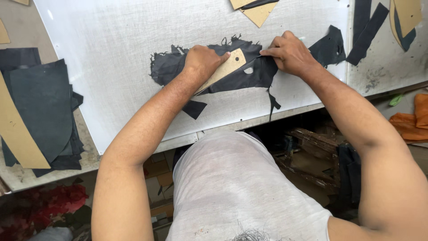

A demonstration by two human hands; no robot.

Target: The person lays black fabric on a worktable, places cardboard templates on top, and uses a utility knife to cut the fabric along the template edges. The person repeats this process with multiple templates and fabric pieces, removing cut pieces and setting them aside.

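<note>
A ragged piece of black leather (171, 66) lies on a white cutting board (107, 53). A tan cardboard pattern (228, 66) with a small oval hole rests on top of it. My left hand (203, 60) presses down on the pattern's left part, fingers closed over it. My right hand (289, 52) sits at the pattern's right end, fingers pinched on the leather's upper edge; whether it holds a blade is hidden.
A stack of cut black pieces (42, 107) with a long tan pattern (18, 134) lies at the left. Black scraps (330, 47) and strips (368, 29) lie right of my hand. More tan patterns (258, 13) are at the top. Orange leather (412, 122) sits at the far right.
</note>
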